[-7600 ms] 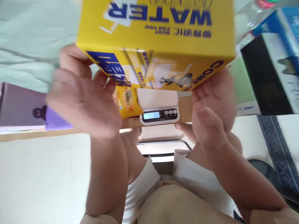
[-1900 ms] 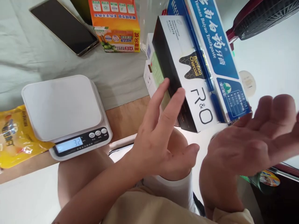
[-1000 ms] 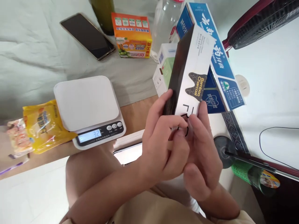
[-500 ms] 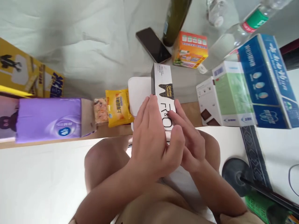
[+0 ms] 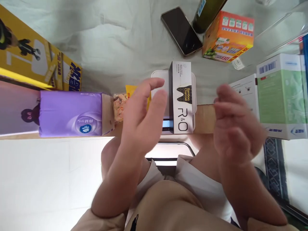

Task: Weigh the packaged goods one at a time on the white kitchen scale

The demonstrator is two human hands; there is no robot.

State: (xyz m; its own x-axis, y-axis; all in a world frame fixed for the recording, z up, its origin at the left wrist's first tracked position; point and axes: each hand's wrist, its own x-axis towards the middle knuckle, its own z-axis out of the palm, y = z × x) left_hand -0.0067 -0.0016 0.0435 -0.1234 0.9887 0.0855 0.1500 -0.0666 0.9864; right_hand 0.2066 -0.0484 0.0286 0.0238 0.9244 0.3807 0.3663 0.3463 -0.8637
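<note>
A white and black toothpaste box [image 5: 183,109] marked "Bamboo Charcoal" lies lengthwise on a white digital scale [image 5: 157,77]. Part of the scale's lit display [image 5: 167,124] shows left of the box. My left hand [image 5: 144,118] hovers just left of the box, thumb and fingers apart in a curve, holding nothing. It covers much of a yellow packet [image 5: 131,89]. Well to the right of the box is my right hand [image 5: 237,131], slightly blurred, its fingers loosely bent and apart with nothing in them.
Left stand a purple tissue pack [image 5: 69,112], a small snack packet [image 5: 119,107] and a yellow box [image 5: 31,54]. Farther back lie a phone [image 5: 181,30], a dark green bottle [image 5: 207,16] and an orange box [image 5: 228,37]. A green and white carton [image 5: 279,99] sits right.
Both hands have let go of the toothpaste box and moved apart, left hand leftward, right hand rightward. The box now rests on the scale, and the view has shifted.
</note>
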